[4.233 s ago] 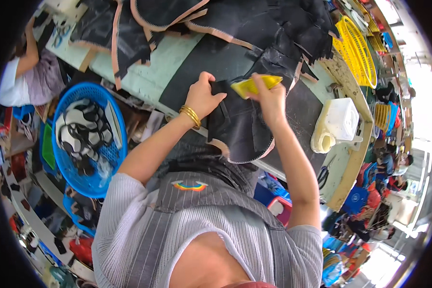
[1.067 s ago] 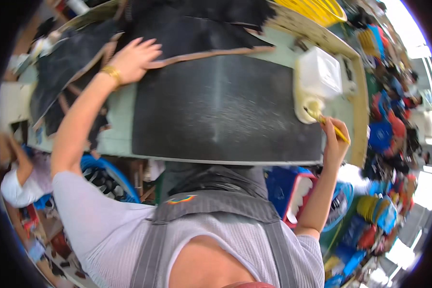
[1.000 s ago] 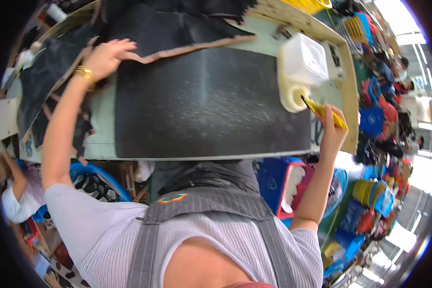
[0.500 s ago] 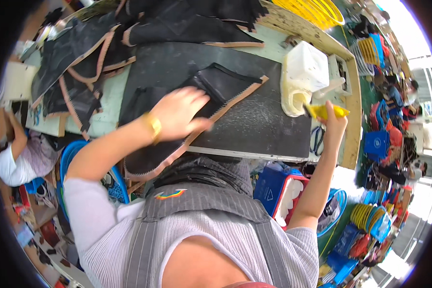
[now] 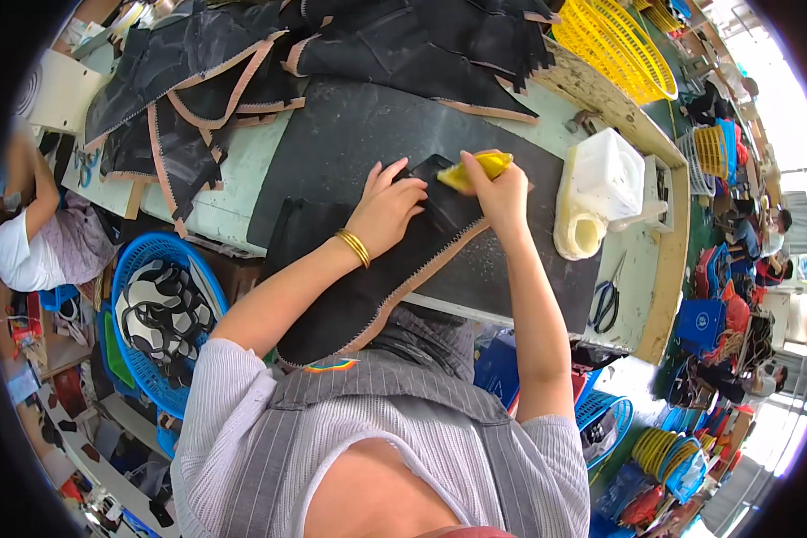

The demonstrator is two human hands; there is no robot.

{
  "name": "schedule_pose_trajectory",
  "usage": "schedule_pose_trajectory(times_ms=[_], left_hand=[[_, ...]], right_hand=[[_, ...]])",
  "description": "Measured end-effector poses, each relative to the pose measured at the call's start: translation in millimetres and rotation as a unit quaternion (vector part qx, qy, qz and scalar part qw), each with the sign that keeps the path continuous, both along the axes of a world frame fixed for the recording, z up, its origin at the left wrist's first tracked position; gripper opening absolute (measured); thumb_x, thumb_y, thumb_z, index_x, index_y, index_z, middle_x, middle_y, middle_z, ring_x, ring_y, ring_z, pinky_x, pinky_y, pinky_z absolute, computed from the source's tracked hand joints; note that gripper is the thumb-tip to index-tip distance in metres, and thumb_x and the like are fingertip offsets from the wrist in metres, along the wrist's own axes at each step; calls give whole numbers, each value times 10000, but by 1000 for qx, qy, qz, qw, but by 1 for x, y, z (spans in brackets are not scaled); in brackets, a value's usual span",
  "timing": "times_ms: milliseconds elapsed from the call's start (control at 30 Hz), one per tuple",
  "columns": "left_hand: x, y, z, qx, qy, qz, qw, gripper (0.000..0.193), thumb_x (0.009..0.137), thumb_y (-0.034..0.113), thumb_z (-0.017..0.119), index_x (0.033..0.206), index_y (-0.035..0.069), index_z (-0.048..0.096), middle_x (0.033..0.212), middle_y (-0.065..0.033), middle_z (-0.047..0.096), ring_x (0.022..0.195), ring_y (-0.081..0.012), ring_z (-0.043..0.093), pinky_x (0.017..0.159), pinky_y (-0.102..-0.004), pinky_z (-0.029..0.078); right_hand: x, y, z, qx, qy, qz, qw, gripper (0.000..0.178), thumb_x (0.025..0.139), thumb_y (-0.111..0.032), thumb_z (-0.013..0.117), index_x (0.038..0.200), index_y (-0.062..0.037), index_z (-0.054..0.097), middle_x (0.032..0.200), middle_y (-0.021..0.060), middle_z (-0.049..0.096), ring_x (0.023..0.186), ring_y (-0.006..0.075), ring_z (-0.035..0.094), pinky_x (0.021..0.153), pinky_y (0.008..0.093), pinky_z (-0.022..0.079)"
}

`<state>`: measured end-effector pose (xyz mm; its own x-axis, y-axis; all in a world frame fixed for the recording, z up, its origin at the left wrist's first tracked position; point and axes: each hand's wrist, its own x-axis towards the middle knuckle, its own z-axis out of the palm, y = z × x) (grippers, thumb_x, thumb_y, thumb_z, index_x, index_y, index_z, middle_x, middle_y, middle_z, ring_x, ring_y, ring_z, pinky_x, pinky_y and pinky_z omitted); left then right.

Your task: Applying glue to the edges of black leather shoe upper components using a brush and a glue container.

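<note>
A black boot upper [image 5: 345, 300] with a notched tan edge lies slantwise across the dark board [image 5: 359, 121], its lower end over the table's front edge. My left hand [image 5: 386, 215] rests on it, fingers spread. In my right hand [image 5: 502, 199] is a yellow-handled brush [image 5: 482, 169], held at the upper's top right end; my fingers partly cover it, and whether its tip touches is unclear. To the right of that hand stands a white plastic glue pot [image 5: 603, 179] with a round, crusted opening.
More black uppers [image 5: 403, 45] are heaped along the table's back and left. Scissors [image 5: 608, 300] lie right, inside a wooden rim [image 5: 668, 287]. A blue basket [image 5: 139, 359] of cut pieces stands at left, a yellow basket [image 5: 614, 45] beyond the back right. Another person [image 5: 45, 233] sits far left.
My right hand has brought the brush leftward from the glue pot to the upper. The left hand has settled on the upper, and the view has shifted slightly.
</note>
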<state>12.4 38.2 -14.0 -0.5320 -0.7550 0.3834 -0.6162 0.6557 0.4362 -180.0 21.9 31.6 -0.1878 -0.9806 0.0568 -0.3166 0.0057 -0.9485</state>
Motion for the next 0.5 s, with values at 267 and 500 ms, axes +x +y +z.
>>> schedule_pose_trajectory(times_ms=[267,500], left_hand=[[15,6,14,113,65,164,978,256,680,97,700,862,59,524,965,-79,501,936,-279,498,750,-347,459],[24,-3,7,250,213,157,932,320,654,16,716,856,19,468,838,-100,561,717,-211,614,661,-292,510]], right_hand=[[16,-23,2,13,6,10,1000,240,822,-194,632,769,39,609,656,67,606,543,103,582,475,216,474],[2,-14,22,159,27,140,977,195,806,-162,641,785,29,609,678,61,612,565,103,578,472,219,474]])
